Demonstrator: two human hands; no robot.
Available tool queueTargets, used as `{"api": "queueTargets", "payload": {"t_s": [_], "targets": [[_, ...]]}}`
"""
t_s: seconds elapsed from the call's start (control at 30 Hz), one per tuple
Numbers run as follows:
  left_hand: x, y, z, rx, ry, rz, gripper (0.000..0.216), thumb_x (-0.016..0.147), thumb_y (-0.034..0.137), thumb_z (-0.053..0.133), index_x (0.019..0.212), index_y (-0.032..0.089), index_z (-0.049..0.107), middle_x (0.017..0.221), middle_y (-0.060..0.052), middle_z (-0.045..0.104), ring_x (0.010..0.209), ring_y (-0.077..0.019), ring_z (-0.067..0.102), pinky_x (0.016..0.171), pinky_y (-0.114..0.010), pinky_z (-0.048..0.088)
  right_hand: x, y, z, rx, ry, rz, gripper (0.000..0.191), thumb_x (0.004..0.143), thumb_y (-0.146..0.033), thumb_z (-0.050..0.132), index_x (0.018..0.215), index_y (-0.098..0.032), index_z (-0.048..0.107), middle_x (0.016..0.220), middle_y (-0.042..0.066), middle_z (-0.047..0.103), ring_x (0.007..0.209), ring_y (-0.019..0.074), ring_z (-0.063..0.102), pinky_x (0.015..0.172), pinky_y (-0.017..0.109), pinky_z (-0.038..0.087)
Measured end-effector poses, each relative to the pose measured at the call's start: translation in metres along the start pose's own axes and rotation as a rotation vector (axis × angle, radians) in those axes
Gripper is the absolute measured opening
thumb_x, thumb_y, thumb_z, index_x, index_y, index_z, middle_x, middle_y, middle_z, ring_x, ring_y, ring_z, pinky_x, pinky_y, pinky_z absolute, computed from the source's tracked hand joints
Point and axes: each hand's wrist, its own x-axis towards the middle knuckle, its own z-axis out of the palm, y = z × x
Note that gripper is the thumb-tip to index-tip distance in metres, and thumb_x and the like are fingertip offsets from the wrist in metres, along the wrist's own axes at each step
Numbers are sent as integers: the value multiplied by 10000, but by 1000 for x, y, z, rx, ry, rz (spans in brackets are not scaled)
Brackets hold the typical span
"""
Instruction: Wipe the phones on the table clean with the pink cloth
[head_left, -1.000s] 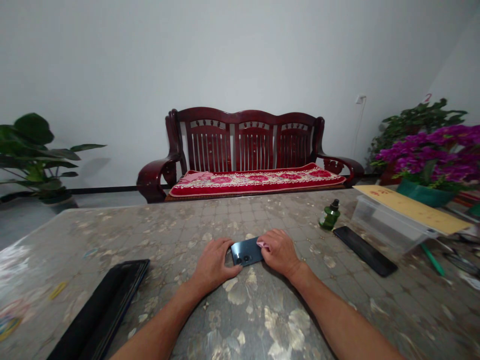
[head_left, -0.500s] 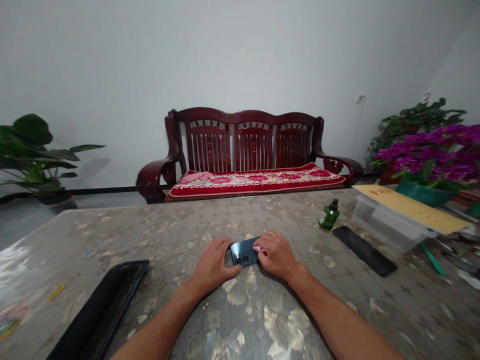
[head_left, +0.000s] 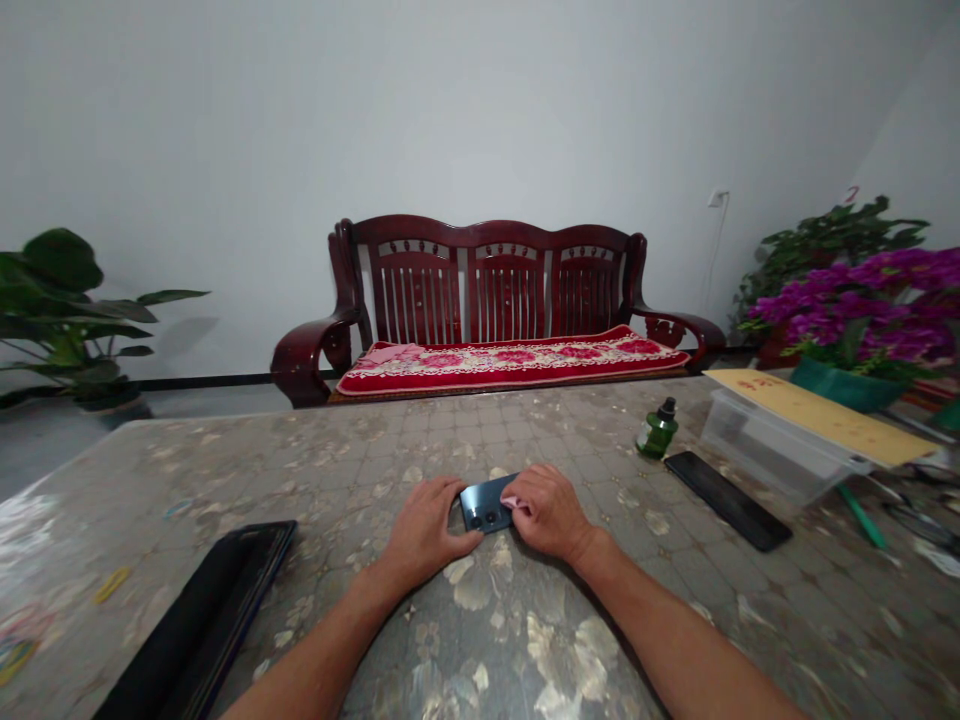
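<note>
A dark blue smartphone (head_left: pixel 480 499) lies back side up on the patterned tablecloth, its camera lenses facing me. My left hand (head_left: pixel 426 525) grips the phone's left end between thumb and fingers. Over the right part of the phone, my right hand (head_left: pixel 550 511) is closed on a small pink cloth (head_left: pixel 512 501), pressed against the phone's back. Most of the cloth is hidden inside the fist, and the phone's right end is covered by that hand.
To the right are a green spray bottle (head_left: pixel 657 429), a black phone-shaped slab (head_left: pixel 727 499) and a clear plastic box (head_left: pixel 780 445) under a yellow board (head_left: pixel 817 415). A black case (head_left: pixel 202 610) lies at left, near a yellow band (head_left: pixel 112 584). A wooden bench (head_left: pixel 506 285) stands beyond the table (head_left: pixel 360 440).
My right hand with the pink cloth has shifted slightly left across the phone's back. The left hand and the phone stay in place.
</note>
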Motion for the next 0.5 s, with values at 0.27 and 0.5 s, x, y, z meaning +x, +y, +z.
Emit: {"api": "queueTargets", "payload": {"t_s": [0.27,0.5], "targets": [[0,1,-2,-15,-2,-9,491,677,349,741,1130,193,637,1170,-116,659,1109,-326,589,1028,-471,407,1,-3,0,-21,-7,-5,220,692,-59,586,815,-214,683,787,18,689,781,188,557,752,311,360],[0,0,0,-25,4,-3,495,672,353,746,1132,207,637,1167,-108,656,1112,-325,587,1020,-467,417,2,-6,-1,-1,-19,-3,195,693,-72,580,787,-215,673,766,14,680,765,184,554,751,312,356]]}}
